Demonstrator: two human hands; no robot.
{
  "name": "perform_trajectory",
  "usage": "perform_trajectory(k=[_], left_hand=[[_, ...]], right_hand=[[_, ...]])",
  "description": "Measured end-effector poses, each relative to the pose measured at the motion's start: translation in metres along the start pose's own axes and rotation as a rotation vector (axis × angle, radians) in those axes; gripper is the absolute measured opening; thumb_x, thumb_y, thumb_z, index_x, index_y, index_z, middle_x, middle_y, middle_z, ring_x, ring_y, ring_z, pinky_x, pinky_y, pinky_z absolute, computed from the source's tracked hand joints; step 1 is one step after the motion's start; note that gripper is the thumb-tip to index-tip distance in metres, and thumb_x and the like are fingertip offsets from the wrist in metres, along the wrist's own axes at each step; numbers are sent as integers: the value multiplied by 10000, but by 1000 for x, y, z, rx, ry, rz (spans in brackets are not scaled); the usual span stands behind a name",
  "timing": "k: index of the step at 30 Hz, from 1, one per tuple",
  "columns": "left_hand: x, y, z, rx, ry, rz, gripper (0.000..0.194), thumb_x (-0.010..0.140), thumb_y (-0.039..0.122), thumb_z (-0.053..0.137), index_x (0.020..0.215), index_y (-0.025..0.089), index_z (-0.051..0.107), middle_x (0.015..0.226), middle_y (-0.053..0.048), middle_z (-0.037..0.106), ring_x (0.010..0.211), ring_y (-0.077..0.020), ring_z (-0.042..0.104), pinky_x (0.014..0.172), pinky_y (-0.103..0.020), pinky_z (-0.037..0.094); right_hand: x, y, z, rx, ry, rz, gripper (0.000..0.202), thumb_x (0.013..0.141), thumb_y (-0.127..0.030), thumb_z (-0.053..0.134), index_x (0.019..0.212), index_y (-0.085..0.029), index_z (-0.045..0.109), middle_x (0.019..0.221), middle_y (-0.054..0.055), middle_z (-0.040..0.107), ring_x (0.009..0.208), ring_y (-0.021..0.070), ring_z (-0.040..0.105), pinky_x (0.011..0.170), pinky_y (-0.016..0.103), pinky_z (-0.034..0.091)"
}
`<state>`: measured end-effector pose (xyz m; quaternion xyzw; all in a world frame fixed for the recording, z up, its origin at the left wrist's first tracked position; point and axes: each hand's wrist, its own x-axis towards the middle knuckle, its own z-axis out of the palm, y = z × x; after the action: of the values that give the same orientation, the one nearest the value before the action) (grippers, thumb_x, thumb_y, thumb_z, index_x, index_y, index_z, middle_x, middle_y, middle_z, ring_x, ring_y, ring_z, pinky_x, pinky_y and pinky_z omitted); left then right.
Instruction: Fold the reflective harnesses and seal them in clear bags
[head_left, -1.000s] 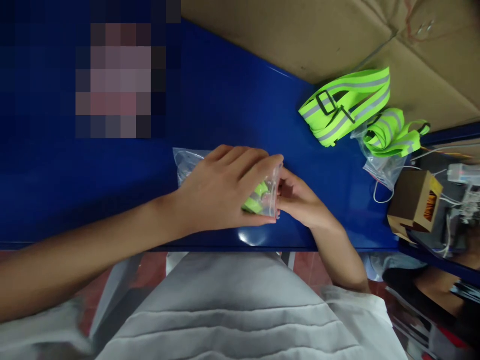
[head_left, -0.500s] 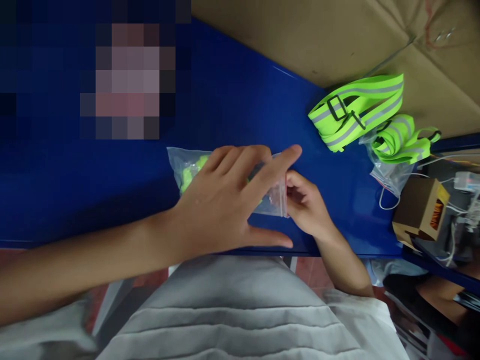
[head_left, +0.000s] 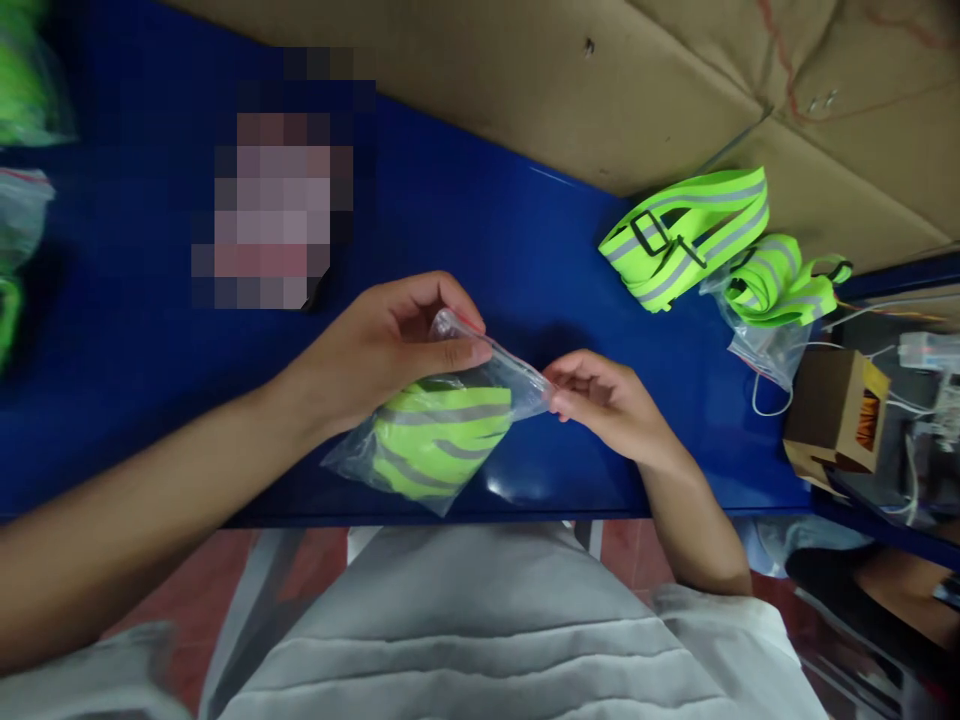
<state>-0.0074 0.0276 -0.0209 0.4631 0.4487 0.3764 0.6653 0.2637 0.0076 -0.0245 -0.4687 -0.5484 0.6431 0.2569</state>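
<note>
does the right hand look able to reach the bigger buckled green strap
Probably yes: only blue tabletop shows between the right hand and that strap, though the hand is pinching the clear bag and would likely need to let go first.

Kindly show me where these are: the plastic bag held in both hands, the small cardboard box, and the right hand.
Plastic bag (head_left: 442, 440), head view: its filled middle.
Small cardboard box (head_left: 826, 408), head view: its brown side.
Right hand (head_left: 616, 408), head view: the hand's middle.
</note>
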Motion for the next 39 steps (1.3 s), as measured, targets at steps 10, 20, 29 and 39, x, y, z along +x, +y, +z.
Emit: perform_trajectory(k=[10, 20, 29, 39], left_hand=[[1, -8, -3, 4, -102, 132, 338, 788, 250, 886, 1045, 210, 670, 882, -4, 690, 809, -156, 725, 695, -266, 612], [-4, -8, 3, 42, -253, 112, 402, 832, 306, 843, 1155, 195, 633, 1126, -91, 766, 891, -188, 782, 703, -278, 638], [-3, -15, 4, -110, -382, 79, 255, 887, 171, 787, 1056, 196, 598, 1129, -57, 738, 921, -186, 798, 766, -269, 641], [-2, -21, 6, -108, -378, 11, 275, 875, 81, 723, 1086, 186, 583, 1107, -37, 704, 992, -152, 759, 796, -219, 589]], right_hand=[[-1, -12, -4, -158, -13, -48, 254, 963, -433, 741, 961, -179, 746, 817, 16, 742, 691, 104, 662, 642, 217, 536], [-1, -13, -3, 102, -209, 116, 228, 918, -387, 804, 1004, -180, 762, 805, 5, 749, 640, 99, 659, 591, 211, 556], [2, -5, 4, 275, -345, 228, 276, 919, -395, 803, 1020, -146, 739, 697, -22, 674, 581, 82, 601, 534, 192, 519], [-3, 4, 10, 16, -207, 109, 204, 978, -374, 729, 1012, -174, 739, 731, -34, 667, 577, 59, 557, 527, 175, 444]])
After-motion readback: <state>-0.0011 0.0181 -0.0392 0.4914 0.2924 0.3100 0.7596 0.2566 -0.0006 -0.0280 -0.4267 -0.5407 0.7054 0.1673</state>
